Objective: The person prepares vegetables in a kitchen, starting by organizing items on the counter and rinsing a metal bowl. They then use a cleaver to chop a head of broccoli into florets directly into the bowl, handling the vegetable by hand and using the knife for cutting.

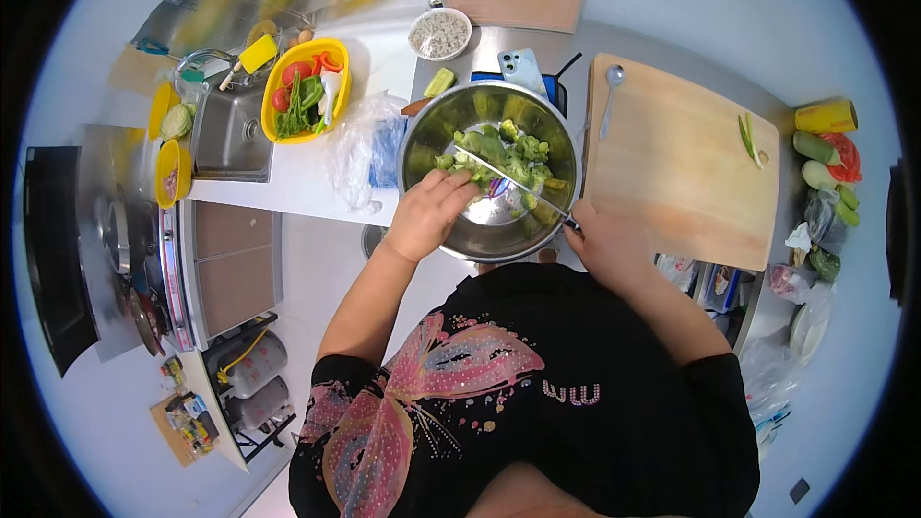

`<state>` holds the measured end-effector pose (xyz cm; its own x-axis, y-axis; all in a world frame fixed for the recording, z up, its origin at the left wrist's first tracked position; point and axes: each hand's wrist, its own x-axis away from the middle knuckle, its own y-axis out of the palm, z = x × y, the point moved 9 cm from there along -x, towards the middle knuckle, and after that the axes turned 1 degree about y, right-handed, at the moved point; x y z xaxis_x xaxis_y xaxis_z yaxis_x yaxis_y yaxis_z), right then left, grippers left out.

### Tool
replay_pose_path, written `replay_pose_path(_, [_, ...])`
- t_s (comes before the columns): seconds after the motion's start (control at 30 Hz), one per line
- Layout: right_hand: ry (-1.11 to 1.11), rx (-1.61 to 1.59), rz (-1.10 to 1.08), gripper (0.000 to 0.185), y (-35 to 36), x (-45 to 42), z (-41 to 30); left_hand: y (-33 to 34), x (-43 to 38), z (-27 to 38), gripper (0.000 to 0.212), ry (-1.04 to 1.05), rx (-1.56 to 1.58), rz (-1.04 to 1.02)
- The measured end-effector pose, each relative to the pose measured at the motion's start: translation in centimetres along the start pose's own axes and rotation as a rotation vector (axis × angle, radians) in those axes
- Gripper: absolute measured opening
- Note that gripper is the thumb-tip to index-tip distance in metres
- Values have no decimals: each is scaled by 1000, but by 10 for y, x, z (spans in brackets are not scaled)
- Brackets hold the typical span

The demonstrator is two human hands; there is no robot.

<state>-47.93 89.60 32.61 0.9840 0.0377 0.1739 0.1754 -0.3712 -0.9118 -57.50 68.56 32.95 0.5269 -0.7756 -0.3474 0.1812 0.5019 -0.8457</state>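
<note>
A large stainless steel bowl [489, 237] stands before me with several green broccoli pieces [532, 149] in it. My left hand [434, 207] reaches over the bowl's near left rim, its bent fingers gripping broccoli, their tips partly hidden. At the near right rim my right hand [604, 241] is closed around the dark handle of a kitchen knife [514, 183]. The knife's narrow blade slants over the bowl to the far left and lies across the broccoli; whether its edge is in a stem I cannot tell.
Right of the bowl lies a wooden cutting board [676, 165] with a metal spoon [611, 97] and green onion pieces [748, 140]. Behind it are a phone [523, 70] and a bowl of rice [439, 34]. Leftward are plastic bags [360, 151], a yellow vegetable basket [270, 115] and a sink [230, 129].
</note>
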Motion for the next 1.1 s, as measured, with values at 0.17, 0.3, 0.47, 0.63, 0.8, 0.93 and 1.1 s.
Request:
replay_pose_path(0.17, [-65,1,43,23,3,-6,-3,5,3,-1,44,-27,-25,11])
replay_pose_path(0.3, [-31,-81,84,24,0,-6,3,-1,8,2,45,-39,-34,72])
replay_pose_path(0.47, [6,-158,111,27,0,0,4,-1,14,-2,43,-85,-18,85])
replay_pose_path(0.63, [304,-667,27,30,0,4,34,2,30,-24,42,-283,94,190])
replay_pose_path(0.8, [77,-517,63,29,-12,13,29,5,45,-46,38,-433,206,334])
replay_pose_path(0.93, [108,-512,-3,29,0,20,27,1,42,-46,42,-393,174,373])
replay_pose_path(1.1, [89,-453,-15,30,11,17,24,6,43,-46,39,-440,225,401])
